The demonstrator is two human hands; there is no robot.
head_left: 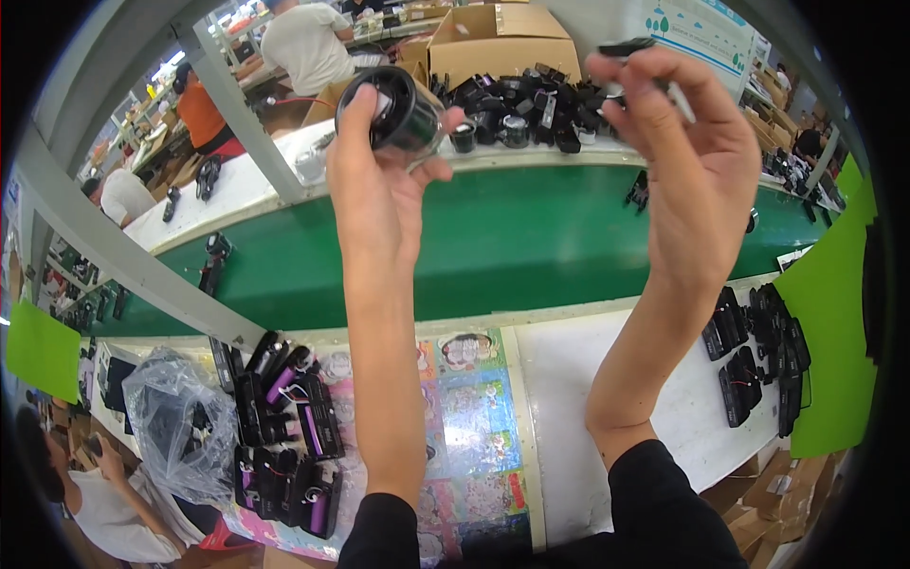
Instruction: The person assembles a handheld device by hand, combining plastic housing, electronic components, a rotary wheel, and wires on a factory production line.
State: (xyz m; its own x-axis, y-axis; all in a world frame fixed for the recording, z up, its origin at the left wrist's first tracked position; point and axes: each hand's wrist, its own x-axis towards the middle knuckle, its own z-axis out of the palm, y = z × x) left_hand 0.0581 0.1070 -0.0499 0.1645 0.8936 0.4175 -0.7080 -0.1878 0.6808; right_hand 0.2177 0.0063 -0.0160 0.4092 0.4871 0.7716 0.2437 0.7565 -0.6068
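My left hand is raised over the green belt, its fingers closed around a round black part with a clear cup-like side. Its open end, tilted toward me, shows a small white piece inside near my thumb. Further right, my right hand is lifted at about the same height and pinches a small dark piece between thumb and fingers. Blur hides the exact kind of that piece. Something pale and thin shows beside these fingers. The hands are well apart.
A green conveyor belt crosses ahead. Behind it, black parts pile up before a cardboard box. Black housings with purple cells and a clear plastic bag lie left; black housings lie right. A grey post stands left. Several people work nearby.
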